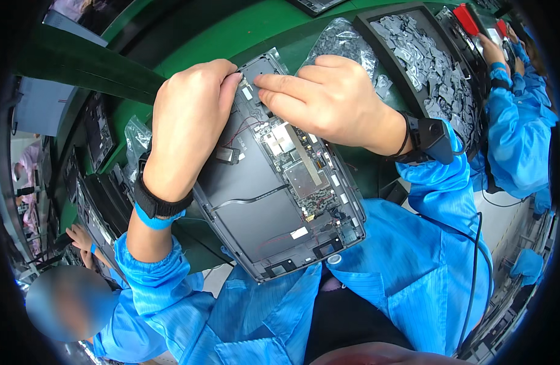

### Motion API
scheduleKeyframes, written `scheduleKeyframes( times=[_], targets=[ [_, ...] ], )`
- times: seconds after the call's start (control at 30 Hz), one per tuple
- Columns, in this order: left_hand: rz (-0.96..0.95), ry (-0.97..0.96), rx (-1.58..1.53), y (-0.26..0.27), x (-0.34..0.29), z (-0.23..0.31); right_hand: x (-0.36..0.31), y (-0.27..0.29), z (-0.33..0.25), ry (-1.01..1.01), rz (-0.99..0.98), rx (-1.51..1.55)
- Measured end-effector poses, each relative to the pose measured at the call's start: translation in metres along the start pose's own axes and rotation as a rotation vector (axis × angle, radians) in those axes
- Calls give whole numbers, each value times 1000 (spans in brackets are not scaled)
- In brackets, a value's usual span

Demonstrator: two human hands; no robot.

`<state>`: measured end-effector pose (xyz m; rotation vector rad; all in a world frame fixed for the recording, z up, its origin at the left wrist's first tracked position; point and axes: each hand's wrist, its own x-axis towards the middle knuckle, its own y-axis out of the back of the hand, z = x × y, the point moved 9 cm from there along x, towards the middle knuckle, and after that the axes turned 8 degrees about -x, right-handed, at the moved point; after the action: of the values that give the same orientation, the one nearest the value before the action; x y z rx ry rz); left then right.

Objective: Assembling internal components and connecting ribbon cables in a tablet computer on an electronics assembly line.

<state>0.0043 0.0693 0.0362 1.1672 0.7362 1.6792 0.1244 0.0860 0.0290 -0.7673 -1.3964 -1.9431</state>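
Observation:
An opened laptop housing (249,216), dark grey, is tilted in front of my body, its near end by my jacket. A green-black circuit board (307,176) with silver shields and a tan strip lies along its right side. My left hand (192,115) is at the far left corner of the housing, thumb and forefinger pinched together; what is between them is hidden. My right hand (332,100) reaches over the far end, forefinger and thumb stretched toward the same corner, tips slightly apart, the other fingers curled. Nothing shows in it. Thin red wires (246,125) run below the hands.
Right of the housing are a clear plastic bag of dark parts (341,45) and a black tray (368,27) piled with grey metal pieces. A green post (91,67) crosses at left. Co-workers in blue sleeves (517,146) are at both sides; more opened housings (97,131) stand left.

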Motion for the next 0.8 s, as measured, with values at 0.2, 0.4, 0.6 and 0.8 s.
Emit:
scheduleKeyframes(
  times=[0.2, 0.4, 0.6, 0.8],
  targets=[
    [31, -16, 34, 0, 3, -2, 6, -4, 2, 55, -95, 37],
    [44, -55, 56, -2, -1, -1, 6, -11, 7, 103, -112, 119],
    [72, -102, 90, -1, -1, 5, 9, -4, -2, 82, -194, -49],
    [96, -127, 157, -6, -7, 4, 15, -12, 9, 68, -399, 112]
  ],
)
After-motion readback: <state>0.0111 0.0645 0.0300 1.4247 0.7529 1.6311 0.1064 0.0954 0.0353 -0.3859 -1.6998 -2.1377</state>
